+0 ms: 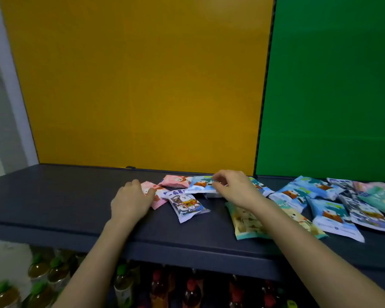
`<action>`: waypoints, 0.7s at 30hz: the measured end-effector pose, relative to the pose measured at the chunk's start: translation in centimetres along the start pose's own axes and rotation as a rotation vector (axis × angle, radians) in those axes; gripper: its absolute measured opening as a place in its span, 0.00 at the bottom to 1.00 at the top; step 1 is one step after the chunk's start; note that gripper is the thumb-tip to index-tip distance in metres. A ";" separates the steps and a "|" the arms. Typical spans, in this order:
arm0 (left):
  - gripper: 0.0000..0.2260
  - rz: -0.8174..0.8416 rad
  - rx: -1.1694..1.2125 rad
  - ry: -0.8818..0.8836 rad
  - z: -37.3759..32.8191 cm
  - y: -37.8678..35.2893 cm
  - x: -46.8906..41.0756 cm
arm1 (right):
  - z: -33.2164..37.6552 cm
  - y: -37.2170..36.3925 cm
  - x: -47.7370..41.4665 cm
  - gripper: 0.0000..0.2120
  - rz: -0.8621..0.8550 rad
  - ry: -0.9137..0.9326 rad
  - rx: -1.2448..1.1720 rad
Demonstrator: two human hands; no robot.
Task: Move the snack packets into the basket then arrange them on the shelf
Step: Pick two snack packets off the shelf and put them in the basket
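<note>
Several snack packets lie on the dark grey shelf (53, 196). My left hand (130, 201) rests on a pink packet (158, 197) at the left of the group, thumb against it. My right hand (233, 188) pinches the edge of a light blue packet (200, 185), lifted slightly above the shelf. A second pink packet (176, 181) lies behind them and a purple-white packet (187, 206) in front. A teal-yellow packet (247, 221) lies partly under my right forearm. More blue and dark packets (333, 210) spread to the right. No basket is in view.
A yellow back panel (142, 85) and a green panel (331, 85) rise behind the shelf. Below the shelf's front edge stand bottles with green caps (42, 270) and red caps (191, 285). The shelf's left half is bare.
</note>
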State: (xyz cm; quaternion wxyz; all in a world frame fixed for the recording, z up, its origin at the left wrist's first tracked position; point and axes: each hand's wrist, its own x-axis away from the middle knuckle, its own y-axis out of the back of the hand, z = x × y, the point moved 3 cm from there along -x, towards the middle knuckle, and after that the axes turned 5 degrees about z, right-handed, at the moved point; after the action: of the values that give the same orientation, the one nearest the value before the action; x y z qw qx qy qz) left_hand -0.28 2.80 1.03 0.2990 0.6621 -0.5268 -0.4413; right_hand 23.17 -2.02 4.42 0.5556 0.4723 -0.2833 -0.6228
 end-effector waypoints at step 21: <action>0.48 0.428 0.130 0.258 0.9 -1.9 -8.9 | -0.8 -4.5 -9.2 0.39 0.090 -0.422 -0.073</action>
State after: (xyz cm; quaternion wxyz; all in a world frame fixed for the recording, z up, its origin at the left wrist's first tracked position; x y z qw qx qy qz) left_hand -0.71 11.89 1.38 0.4074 0.6039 -0.6397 -0.2452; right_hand 21.38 7.93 2.66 0.5280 0.2977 -0.3914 -0.6924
